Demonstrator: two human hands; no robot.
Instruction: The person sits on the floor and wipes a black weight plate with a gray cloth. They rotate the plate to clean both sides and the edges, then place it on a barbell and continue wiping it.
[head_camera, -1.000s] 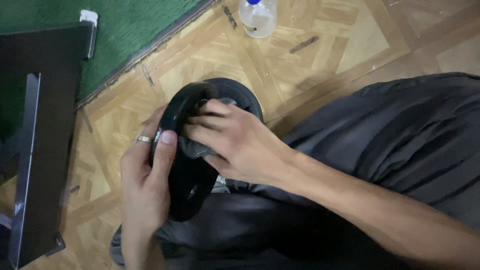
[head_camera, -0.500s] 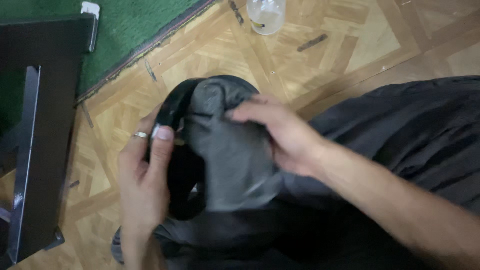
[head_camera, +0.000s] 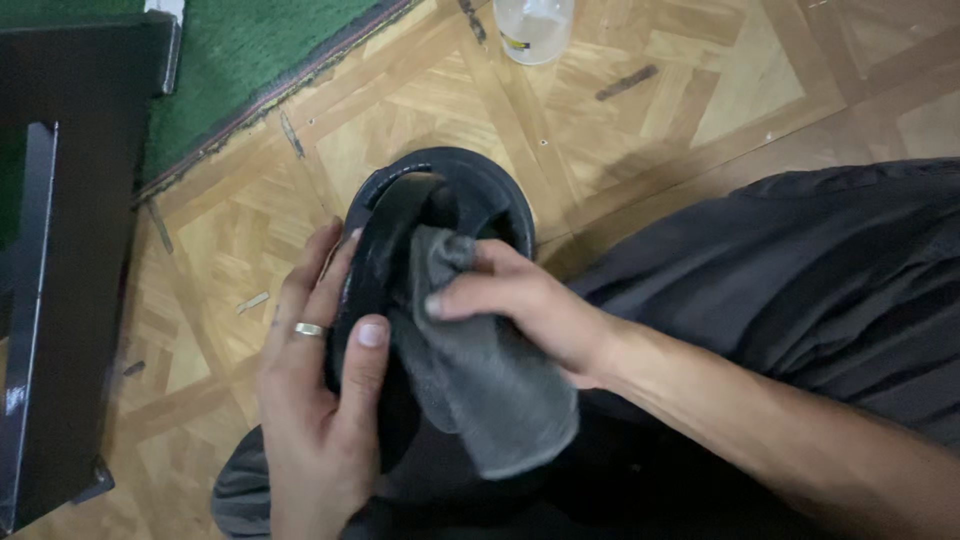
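Head view: my left hand clamps the black sandal at seven o'clock — fingers wrapped on its edge. My right hand pinches a grey cloth against the strap, mid-wipe; next, I judge, calls for a firm stroke along the strap.

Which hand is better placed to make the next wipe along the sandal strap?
Right, probably. The right hand already presses the grey cloth against the black sandal by its strap. The left hand is busy gripping the sandal's edge, thumb over the rim, steadying it.
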